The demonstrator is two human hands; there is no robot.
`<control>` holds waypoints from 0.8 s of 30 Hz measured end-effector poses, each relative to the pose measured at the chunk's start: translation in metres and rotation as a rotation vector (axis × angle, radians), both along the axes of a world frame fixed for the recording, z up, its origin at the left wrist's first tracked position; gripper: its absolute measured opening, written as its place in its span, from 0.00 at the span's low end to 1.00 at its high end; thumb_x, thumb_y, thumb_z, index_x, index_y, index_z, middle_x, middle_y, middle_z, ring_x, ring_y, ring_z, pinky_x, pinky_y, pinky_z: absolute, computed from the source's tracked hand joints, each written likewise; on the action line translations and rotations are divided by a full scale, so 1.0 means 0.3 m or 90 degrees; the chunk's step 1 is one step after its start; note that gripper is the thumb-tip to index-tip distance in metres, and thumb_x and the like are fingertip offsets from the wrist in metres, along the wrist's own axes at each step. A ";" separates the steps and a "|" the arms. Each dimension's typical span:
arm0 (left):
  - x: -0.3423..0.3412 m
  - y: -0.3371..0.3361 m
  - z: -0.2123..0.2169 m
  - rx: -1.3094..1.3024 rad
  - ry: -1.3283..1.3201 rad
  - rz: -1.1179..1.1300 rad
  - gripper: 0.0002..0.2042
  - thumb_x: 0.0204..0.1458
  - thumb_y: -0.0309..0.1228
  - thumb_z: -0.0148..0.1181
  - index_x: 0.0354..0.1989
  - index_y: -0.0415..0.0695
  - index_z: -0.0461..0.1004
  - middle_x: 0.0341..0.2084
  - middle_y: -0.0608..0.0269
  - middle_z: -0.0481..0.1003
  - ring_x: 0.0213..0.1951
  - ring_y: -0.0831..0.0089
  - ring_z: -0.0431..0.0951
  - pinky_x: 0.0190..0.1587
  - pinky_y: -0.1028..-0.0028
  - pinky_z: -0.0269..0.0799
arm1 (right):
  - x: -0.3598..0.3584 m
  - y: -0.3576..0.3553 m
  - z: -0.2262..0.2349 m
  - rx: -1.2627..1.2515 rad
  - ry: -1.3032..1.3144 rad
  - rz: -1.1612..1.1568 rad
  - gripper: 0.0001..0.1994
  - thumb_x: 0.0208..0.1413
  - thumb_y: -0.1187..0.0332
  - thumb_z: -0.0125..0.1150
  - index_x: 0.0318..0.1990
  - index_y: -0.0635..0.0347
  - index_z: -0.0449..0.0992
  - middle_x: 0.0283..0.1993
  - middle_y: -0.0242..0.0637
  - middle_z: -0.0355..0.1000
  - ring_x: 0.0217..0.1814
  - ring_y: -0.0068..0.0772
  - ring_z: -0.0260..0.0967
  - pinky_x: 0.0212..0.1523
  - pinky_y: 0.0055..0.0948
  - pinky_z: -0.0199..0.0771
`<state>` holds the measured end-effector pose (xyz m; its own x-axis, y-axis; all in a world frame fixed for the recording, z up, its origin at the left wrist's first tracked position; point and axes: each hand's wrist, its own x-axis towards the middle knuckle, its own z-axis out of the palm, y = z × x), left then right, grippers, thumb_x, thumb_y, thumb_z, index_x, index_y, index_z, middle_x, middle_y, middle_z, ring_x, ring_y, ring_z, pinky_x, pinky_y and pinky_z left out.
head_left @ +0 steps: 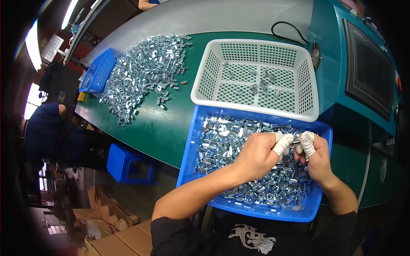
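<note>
My left hand (258, 154) and my right hand (319, 161) meet above a blue bin (184, 164), with white finger covers on several fingertips. Between the pinched fingers of both hands shows a small dark metal piece (296, 143); the fingers hide most of it. Short, shiny metal pieces (222, 151), shaped like long hex nuts, fill the bin below. Just beyond the bin, its near rim overlapping the bin's far edge, a white perforated basket (200, 81) holds a few similar pieces (258, 87) scattered on its floor.
A large heap of metal pieces (145, 70) covers the green table (164, 136) at the left, beside a tilted blue basket (99, 70). At right stands a teal machine with a dark screen (369, 70). A blue stool (124, 164), cardboard boxes (124, 241) and another person (47, 132) are at left.
</note>
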<state>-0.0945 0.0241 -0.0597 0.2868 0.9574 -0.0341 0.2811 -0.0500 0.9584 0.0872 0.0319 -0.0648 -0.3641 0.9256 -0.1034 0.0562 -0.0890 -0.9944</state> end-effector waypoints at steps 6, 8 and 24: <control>0.002 0.010 -0.012 0.225 0.041 0.061 0.04 0.49 0.27 0.60 0.27 0.41 0.73 0.20 0.66 0.70 0.21 0.79 0.69 0.23 0.79 0.64 | 0.004 0.019 0.000 -0.030 -0.019 -0.013 0.20 0.63 0.57 0.42 0.21 0.57 0.66 0.17 0.27 0.64 0.15 0.10 0.52 0.16 0.14 0.51; -0.039 0.053 0.002 0.340 0.050 0.027 0.04 0.46 0.25 0.63 0.28 0.41 0.74 0.20 0.66 0.69 0.23 0.79 0.69 0.24 0.80 0.63 | 0.010 0.027 -0.005 -0.049 -0.009 -0.046 0.20 0.63 0.56 0.42 0.21 0.56 0.66 0.16 0.26 0.64 0.14 0.11 0.51 0.16 0.14 0.50; -0.074 0.030 0.005 0.327 0.465 0.010 0.15 0.37 0.38 0.68 0.30 0.41 0.75 0.21 0.60 0.71 0.29 0.62 0.73 0.32 0.66 0.69 | 0.009 0.017 0.000 -0.063 0.076 -0.052 0.20 0.63 0.56 0.40 0.22 0.57 0.64 0.16 0.28 0.63 0.14 0.12 0.52 0.16 0.14 0.51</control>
